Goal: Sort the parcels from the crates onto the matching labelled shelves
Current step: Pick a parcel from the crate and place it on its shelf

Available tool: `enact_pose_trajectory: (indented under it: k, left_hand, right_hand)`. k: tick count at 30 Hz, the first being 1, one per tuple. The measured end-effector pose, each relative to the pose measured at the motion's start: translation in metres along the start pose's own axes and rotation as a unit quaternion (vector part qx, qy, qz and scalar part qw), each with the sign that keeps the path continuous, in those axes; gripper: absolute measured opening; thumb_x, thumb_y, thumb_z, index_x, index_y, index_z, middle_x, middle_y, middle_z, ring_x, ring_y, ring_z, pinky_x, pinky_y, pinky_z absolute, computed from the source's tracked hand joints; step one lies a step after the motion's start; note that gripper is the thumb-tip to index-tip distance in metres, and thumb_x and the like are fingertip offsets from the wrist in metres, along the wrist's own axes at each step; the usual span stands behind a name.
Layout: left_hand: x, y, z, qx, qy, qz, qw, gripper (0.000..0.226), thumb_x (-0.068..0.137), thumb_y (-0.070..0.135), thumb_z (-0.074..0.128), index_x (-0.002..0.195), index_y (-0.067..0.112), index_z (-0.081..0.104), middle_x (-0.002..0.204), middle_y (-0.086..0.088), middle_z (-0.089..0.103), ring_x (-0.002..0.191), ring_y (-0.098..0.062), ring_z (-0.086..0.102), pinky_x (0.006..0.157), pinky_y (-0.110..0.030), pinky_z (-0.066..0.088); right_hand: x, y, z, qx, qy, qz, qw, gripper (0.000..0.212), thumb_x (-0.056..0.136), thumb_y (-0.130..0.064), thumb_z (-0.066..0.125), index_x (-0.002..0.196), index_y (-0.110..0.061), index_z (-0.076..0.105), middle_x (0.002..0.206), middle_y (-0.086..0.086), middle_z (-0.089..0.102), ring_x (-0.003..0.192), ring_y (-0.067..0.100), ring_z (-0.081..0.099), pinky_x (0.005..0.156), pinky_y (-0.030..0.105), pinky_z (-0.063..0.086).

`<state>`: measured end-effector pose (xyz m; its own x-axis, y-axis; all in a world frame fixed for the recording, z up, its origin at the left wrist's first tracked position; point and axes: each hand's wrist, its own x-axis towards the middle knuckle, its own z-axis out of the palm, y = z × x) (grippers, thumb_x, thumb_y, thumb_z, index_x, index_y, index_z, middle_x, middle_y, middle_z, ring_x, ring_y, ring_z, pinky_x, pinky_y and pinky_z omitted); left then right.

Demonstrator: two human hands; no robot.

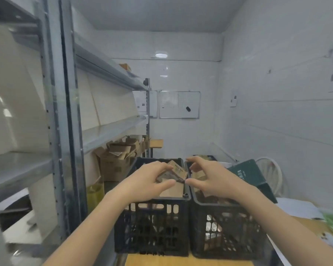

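Two black plastic crates stand side by side on a wooden table, the left crate and the right crate. Both hold brown cardboard parcels. A flat brown parcel sticks up tilted at the top of the left crate. My left hand is over that crate, its fingers and thumb curled round the parcel's near end. My right hand hovers over the right crate's inner rim with fingers spread and bent, holding nothing. Grey metal shelves run along the left.
Opened cardboard boxes sit low on the shelving behind the crates. A dark green box leans right of the right crate, with a white chair behind it. Papers lie on the table at right. A whiteboard hangs on the far wall.
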<state>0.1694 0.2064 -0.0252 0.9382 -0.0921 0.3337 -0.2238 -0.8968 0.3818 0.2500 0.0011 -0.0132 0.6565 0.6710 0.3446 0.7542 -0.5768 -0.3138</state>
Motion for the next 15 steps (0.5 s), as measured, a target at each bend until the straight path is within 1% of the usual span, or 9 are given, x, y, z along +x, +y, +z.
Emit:
enact_pose_trajectory:
  k: [2,4,6,9,12,13,15]
  left_hand:
    - [0.029,-0.021,0.003,0.018,-0.002,0.002,1.000,0.050,0.096,0.046,0.054,0.142,0.029,0.044,0.141,0.012,0.049,0.127,-0.003,0.045,0.105,-0.022,0.038]
    - [0.057,-0.045,0.008,0.030,-0.008,0.000,1.000,0.051,0.096,0.046,0.053,0.142,0.030,0.044,0.142,0.012,0.048,0.128,-0.003,0.045,0.106,-0.023,0.038]
    - [0.085,-0.070,0.014,0.036,-0.011,-0.003,0.999,0.050,0.095,0.046,0.054,0.142,0.031,0.043,0.143,0.013,0.046,0.128,-0.002,0.044,0.106,-0.022,0.038]
    - [0.127,-0.108,0.024,0.044,-0.014,0.005,0.999,0.051,0.096,0.046,0.053,0.143,0.033,0.040,0.147,0.015,0.040,0.130,-0.001,0.041,0.103,-0.018,0.033]
    - [0.169,-0.144,0.037,0.052,-0.024,0.015,0.998,0.063,0.095,0.049,0.052,0.151,0.034,0.028,0.158,0.015,0.025,0.141,-0.005,0.030,0.112,-0.024,0.028]
    - [0.183,-0.156,0.042,0.066,-0.031,0.021,0.997,0.069,0.095,0.052,0.051,0.154,0.035,0.019,0.161,0.014,0.016,0.145,-0.007,0.022,0.116,-0.028,0.023]
    - [0.213,-0.180,0.052,0.133,-0.044,0.040,0.989,0.085,0.090,0.064,0.044,0.156,0.035,-0.001,0.164,0.011,-0.007,0.150,-0.011,0.000,0.123,-0.035,0.010]
  right_hand:
    - [0.034,0.022,0.011,-0.003,-0.001,0.009,1.000,0.070,0.088,-0.047,0.063,0.146,-0.028,0.029,0.129,-0.005,0.057,0.114,0.009,0.054,0.094,0.022,0.043]
    - [0.064,0.045,0.024,-0.006,-0.003,0.023,1.000,0.073,0.087,-0.049,0.063,0.147,-0.029,0.026,0.131,-0.003,0.056,0.116,0.011,0.053,0.095,0.024,0.043]
    - [0.093,0.070,0.037,-0.011,-0.016,0.039,0.999,0.075,0.087,-0.049,0.063,0.148,-0.029,0.025,0.136,-0.003,0.054,0.122,0.011,0.051,0.098,0.027,0.042]
    - [0.133,0.105,0.059,-0.013,-0.026,0.065,0.997,0.075,0.088,-0.047,0.063,0.149,-0.029,0.024,0.143,-0.004,0.049,0.128,0.011,0.047,0.103,0.029,0.040]
    - [0.171,0.137,0.080,-0.018,-0.023,0.082,0.996,0.074,0.089,-0.044,0.063,0.149,-0.028,0.024,0.145,-0.003,0.046,0.131,0.011,0.044,0.104,0.028,0.038]
    - [0.184,0.146,0.087,-0.020,-0.024,0.087,0.996,0.075,0.088,-0.044,0.063,0.150,-0.028,0.023,0.147,-0.003,0.044,0.132,0.011,0.042,0.105,0.029,0.038]
    - [0.209,0.164,0.100,-0.042,-0.028,0.096,0.994,0.083,0.087,-0.049,0.063,0.152,-0.028,0.016,0.152,-0.004,0.037,0.137,0.012,0.038,0.109,0.032,0.036]
